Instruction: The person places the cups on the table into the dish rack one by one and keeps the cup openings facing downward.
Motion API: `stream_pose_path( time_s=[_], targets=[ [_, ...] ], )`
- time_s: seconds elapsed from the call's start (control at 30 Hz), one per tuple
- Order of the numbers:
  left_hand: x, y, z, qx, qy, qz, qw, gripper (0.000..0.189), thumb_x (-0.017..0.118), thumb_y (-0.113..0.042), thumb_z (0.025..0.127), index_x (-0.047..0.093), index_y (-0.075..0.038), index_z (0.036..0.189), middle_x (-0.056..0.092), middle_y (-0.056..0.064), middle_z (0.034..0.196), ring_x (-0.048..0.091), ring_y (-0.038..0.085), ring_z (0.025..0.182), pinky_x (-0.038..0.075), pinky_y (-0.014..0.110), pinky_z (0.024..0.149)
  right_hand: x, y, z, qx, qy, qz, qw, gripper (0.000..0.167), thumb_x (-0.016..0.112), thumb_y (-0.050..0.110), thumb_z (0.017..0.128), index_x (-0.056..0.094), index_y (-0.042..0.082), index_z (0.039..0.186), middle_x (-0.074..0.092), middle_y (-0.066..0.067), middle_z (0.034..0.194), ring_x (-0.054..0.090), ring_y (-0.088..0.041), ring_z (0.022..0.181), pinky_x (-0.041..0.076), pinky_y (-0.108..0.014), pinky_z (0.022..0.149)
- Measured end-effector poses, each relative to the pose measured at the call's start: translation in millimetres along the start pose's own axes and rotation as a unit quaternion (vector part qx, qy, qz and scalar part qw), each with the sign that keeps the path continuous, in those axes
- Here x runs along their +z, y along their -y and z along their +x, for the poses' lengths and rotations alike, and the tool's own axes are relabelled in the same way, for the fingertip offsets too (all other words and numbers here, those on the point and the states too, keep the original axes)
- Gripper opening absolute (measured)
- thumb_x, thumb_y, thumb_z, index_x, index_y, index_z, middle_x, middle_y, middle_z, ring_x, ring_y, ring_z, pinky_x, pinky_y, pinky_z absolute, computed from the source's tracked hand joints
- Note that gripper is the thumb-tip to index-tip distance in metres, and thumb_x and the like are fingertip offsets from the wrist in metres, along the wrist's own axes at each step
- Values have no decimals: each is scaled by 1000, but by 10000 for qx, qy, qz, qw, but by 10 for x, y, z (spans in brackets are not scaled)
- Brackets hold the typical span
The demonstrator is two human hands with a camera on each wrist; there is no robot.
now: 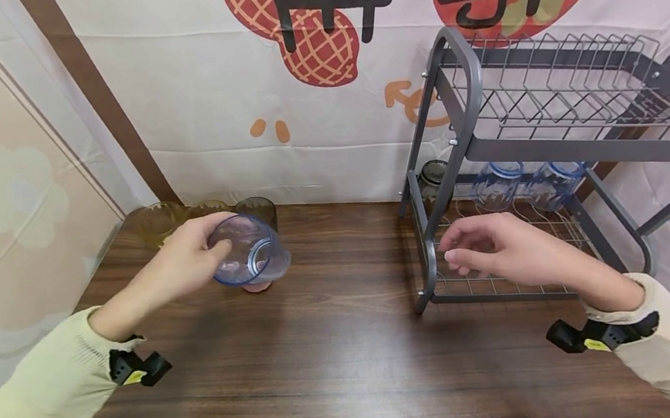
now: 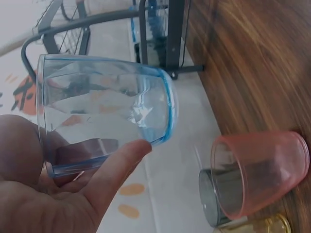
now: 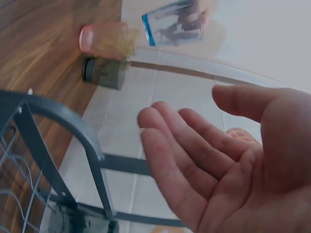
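Note:
My left hand (image 1: 190,253) grips a clear blue-tinted plastic cup (image 2: 107,109), held above the table with its rim toward the head camera. In the left wrist view the thumb lies along the cup's side. Below the cup stands a pink cup (image 2: 274,170), mostly hidden in the head view. Behind it are a dark grey-green cup (image 1: 263,211) and yellowish cups (image 1: 157,220). My right hand (image 1: 503,249) hovers by the front left of the rack, fingers loosely bent and nothing held; the right wrist view shows its bare palm.
A two-tier dark metal rack (image 1: 559,146) stands on the right of the wooden table (image 1: 342,368). On its lower shelf are a dark glass (image 1: 434,179) and two blue cups (image 1: 498,185). A printed cloth (image 1: 198,114) hangs behind the table.

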State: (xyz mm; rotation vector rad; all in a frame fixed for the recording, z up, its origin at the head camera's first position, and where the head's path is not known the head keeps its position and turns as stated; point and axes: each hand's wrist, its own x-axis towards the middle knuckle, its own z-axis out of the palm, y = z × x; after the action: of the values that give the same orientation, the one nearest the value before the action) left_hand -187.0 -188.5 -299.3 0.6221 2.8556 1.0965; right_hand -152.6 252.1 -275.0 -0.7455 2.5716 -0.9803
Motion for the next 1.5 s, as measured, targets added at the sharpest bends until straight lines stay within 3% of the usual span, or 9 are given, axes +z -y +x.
stream_pose_path(
  time_s=[0.27, 0.47, 0.63, 0.77, 0.97, 1.23, 1.33, 1.5],
  targets=[
    [137, -131, 0, 284, -187, -161, 9993, 38, 51, 7, 93, 65, 1, 128, 72, 17, 111, 60, 22, 88, 51, 30, 74, 121, 21, 95, 163, -39, 831, 9964, 18, 62, 13, 102, 65, 4, 118, 72, -12, 99, 70, -23, 87, 64, -36, 69],
    [295, -194, 3, 617, -587, -355, 9957, 42, 48, 11, 92, 68, -5, 125, 71, 12, 116, 63, 21, 97, 52, 27, 80, 230, 23, 171, 252, -36, 1334, 9907, 24, 58, 18, 105, 62, 3, 124, 69, -16, 106, 69, -33, 93, 64, -37, 71],
    [410, -212, 7, 992, -935, -321, 9901, 44, 47, 13, 92, 69, -7, 124, 70, 9, 119, 64, 20, 91, 50, 21, 69, 321, 29, 226, 110, -97, 1641, 9863, 29, 56, 17, 106, 58, -1, 129, 67, -16, 114, 68, -32, 98, 64, -38, 73],
    [483, -230, 10, 1352, -1235, -226, 9828, 43, 49, 14, 91, 69, -6, 124, 69, 7, 120, 62, 20, 92, 48, 21, 71, 396, 35, 274, -5, -181, 1864, 9823, 32, 53, 16, 107, 55, -3, 134, 63, -20, 126, 68, -30, 105, 64, -37, 75],
    [580, -255, 1, 2083, -1647, -296, 9637, 44, 52, 18, 89, 68, -2, 125, 68, 8, 126, 61, 18, 108, 46, 16, 83, 525, 50, 355, -133, -301, 2416, 9698, 36, 53, 15, 107, 52, -3, 137, 57, -22, 133, 62, -42, 115, 63, -39, 79],
    [703, -306, 15, 2985, -2081, -567, 9297, 51, 51, 22, 83, 67, 1, 127, 67, 12, 128, 63, 25, 117, 47, 18, 102, 734, 79, 445, -617, -417, 3287, 9415, 47, 52, 16, 106, 39, -1, 149, 43, -21, 149, 58, -23, 125, 60, -44, 90],
    [745, -323, 20, 3303, -2120, -542, 9182, 50, 50, 21, 83, 66, 3, 126, 67, 15, 127, 63, 29, 117, 48, 22, 105, 832, 78, 479, -830, -395, 3590, 9288, 54, 52, 21, 106, 33, 3, 154, 38, -22, 151, 53, -31, 131, 59, -46, 93],
    [801, -342, 4, 3800, -2136, -70, 9000, 42, 51, 13, 87, 64, 5, 126, 65, 20, 127, 63, 33, 119, 48, 28, 108, 968, 90, 537, -1250, -292, 4120, 9021, 69, 55, 32, 106, 21, 5, 159, 31, -26, 153, 44, -43, 137, 57, -48, 97]
  ],
)
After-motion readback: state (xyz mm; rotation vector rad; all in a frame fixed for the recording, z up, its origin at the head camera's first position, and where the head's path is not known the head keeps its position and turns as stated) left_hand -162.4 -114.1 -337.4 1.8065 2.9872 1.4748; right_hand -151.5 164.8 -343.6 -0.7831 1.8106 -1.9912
